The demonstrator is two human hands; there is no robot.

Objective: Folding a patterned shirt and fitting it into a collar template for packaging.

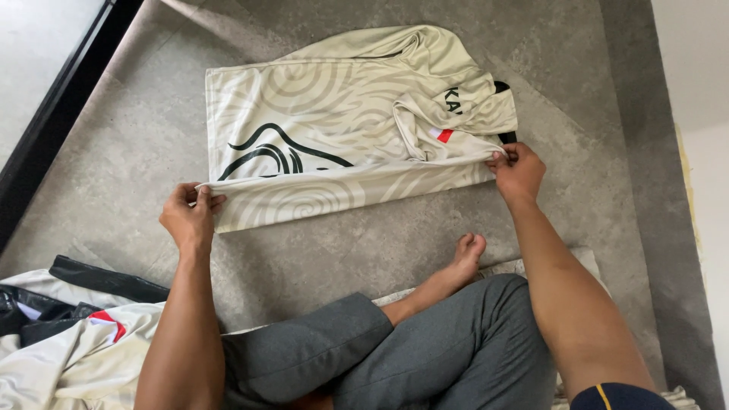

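A cream shirt [334, 121] with pale swirl patterns and a black curved design lies flat on the grey floor [129, 152]. Its near edge is folded up in a long band, and one sleeve is folded in over the body. My left hand [190, 216] pinches the band's left corner. My right hand [518, 171] pinches the right corner, next to the black collar. I sit cross-legged in grey trousers [425, 349], with one bare foot [465, 254] just short of the shirt.
A pile of cream and black garments [61, 342] with a red patch lies at my left knee. A dark door frame [53, 114] runs along the left. A pale wall [699, 114] rises at the right.
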